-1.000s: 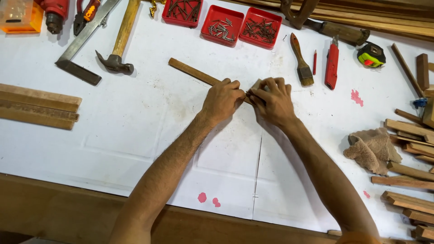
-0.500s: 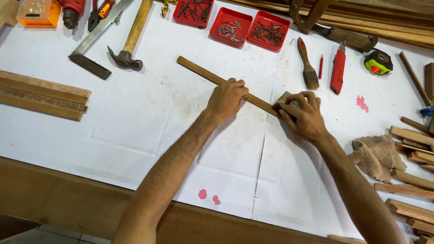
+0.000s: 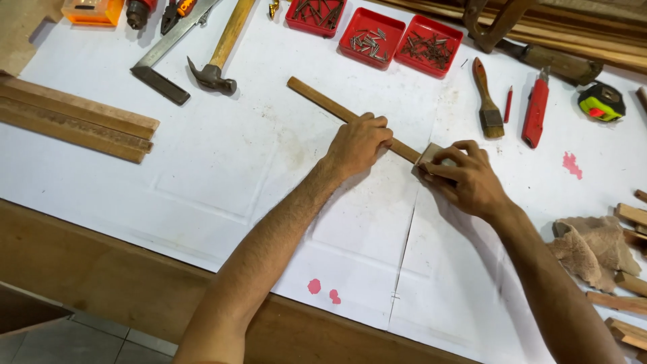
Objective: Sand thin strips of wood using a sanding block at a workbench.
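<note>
Wooden strip (image 3: 317, 100) lies diagonally, upper-left to lower-right, under both hands.

**Containers and labels on the desk**

No signs or screens show. Along the far edge of the desk stand three shallow red square trays: the left red tray (image 3: 315, 13), the middle red tray (image 3: 372, 46) and the right red tray (image 3: 428, 55), side by side, each holding loose nails or screws. At the far left corner sits a translucent orange plastic box (image 3: 93, 11), partly cut off. No label is legible.
</note>
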